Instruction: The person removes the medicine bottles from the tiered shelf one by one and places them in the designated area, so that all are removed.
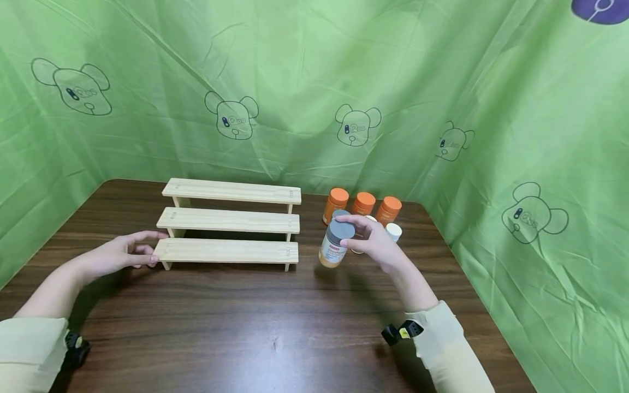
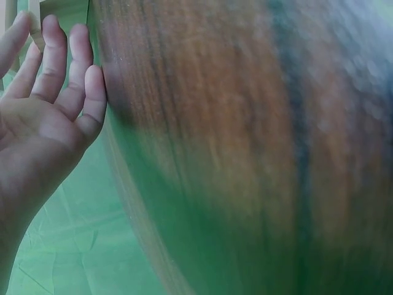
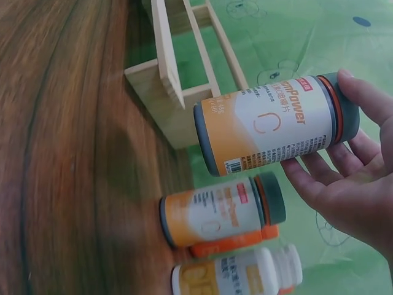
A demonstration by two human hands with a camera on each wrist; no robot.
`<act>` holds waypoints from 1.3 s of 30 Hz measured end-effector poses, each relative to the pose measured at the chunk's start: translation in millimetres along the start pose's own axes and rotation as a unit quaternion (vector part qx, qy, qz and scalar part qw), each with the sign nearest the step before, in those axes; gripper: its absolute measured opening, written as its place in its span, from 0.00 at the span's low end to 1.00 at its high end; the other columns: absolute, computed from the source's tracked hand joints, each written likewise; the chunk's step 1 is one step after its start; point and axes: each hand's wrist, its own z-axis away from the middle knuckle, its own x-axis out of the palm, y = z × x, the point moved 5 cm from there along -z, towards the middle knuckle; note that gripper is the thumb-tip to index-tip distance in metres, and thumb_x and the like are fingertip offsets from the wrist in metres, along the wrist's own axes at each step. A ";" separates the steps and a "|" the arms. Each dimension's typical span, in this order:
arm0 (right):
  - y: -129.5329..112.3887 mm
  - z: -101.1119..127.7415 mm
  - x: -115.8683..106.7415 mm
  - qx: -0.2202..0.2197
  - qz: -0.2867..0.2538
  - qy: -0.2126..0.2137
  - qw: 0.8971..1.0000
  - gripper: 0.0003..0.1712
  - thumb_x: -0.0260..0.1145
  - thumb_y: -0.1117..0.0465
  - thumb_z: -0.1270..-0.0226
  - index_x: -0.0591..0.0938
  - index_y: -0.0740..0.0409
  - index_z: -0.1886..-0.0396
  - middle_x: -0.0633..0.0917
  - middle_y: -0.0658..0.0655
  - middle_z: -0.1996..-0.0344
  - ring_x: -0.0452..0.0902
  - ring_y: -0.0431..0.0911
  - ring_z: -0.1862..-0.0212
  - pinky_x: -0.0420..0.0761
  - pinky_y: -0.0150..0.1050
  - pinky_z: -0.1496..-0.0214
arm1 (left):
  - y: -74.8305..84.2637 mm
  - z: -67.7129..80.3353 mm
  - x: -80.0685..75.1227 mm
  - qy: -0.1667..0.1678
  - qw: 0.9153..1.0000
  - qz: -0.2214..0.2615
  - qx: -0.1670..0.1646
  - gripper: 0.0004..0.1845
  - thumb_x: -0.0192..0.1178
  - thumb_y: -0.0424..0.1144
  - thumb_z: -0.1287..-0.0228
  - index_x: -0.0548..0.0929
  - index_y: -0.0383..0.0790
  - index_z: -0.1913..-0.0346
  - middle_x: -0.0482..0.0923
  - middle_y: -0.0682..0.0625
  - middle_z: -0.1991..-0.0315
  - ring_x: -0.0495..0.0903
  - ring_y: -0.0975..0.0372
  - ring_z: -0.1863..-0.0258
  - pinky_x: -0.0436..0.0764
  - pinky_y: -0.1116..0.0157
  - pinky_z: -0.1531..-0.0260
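Note:
A three-tier wooden display shelf [image 1: 226, 251] stands left of centre on the table. At the left end of its lowest tier, my left hand [image 1: 115, 254] pinches the board between thumb and fingers; the left wrist view shows the fingertips around the shelf's end [image 2: 35, 24]. To the right of the shelf, my right hand [image 1: 375, 243] grips a supplement bottle [image 1: 332, 251] by its dark grey lid. This bottle [image 3: 264, 126], with an orange and white label, is raised off the table and slightly tilted. A second grey-lidded bottle [image 3: 212, 212] stands behind it, partly hidden in the head view.
Three orange bottles [image 1: 363, 203] form a back row at the right of the table. White-capped bottles [image 1: 394, 231] stand in front of them, partly covered by my right hand. Green cloth [image 1: 295, 82] hangs around the back and sides of the brown wooden table [image 1: 236, 327].

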 end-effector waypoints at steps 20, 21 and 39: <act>33.1 7.7 -9.5 0.018 0.007 -0.013 1.000 0.29 0.72 0.63 0.46 0.76 0.54 0.41 0.77 0.58 0.47 0.73 0.50 0.46 0.75 0.41 0.48 | 2.7 -1.4 -2.7 0.001 1.000 -0.009 0.012 0.32 0.59 0.41 0.34 0.59 0.39 0.31 0.83 0.45 0.61 0.76 0.66 0.64 0.69 0.71 0.63; 34.2 7.8 -9.4 0.020 0.009 -0.011 1.000 0.30 0.73 0.62 0.46 0.77 0.54 0.42 0.77 0.58 0.47 0.74 0.50 0.46 0.76 0.41 0.49 | 2.7 -1.4 -2.8 0.000 1.000 -0.009 0.013 0.32 0.58 0.41 0.34 0.58 0.39 0.31 0.83 0.45 0.61 0.76 0.66 0.64 0.69 0.71 0.63; 52.1 8.6 -6.3 0.034 0.023 -0.020 0.999 0.30 0.73 0.62 0.46 0.76 0.52 0.41 0.77 0.57 0.43 0.71 0.50 0.42 0.71 0.42 0.44 | -1.9 -1.1 1.0 -0.005 1.000 0.011 0.002 0.33 0.59 0.41 0.34 0.57 0.38 0.31 0.82 0.43 0.63 0.75 0.62 0.68 0.70 0.67 0.65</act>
